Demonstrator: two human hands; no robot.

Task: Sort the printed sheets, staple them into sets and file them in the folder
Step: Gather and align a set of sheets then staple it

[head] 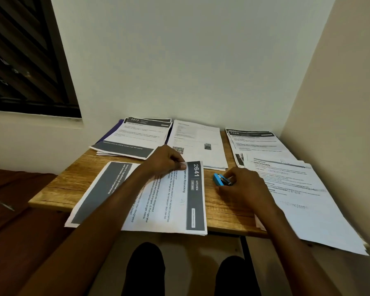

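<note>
A set of printed sheets headed "2641 Kitchen" (pixel 171 201) lies turned sideways at the front of the small wooden table (pixel 222 206). My left hand (pixel 165 161) pinches the far top corner of this set, thumb on the dark header. Just to the right, a small blue stapler (pixel 221 180) lies on the wood, and my right hand (pixel 244 189) curls its fingers round it. A dark purple folder (pixel 110 133) shows under the stack headed "1573" (pixel 135 137) at the back left.
More paper stacks lie around: a plain sheet with a QR code (pixel 198 144) at the back middle, a stack headed "1228" (pixel 254 142) at the back right, and a large pile (pixel 303 199) overhanging the right front edge. Walls close in behind and to the right. My knees show below the table.
</note>
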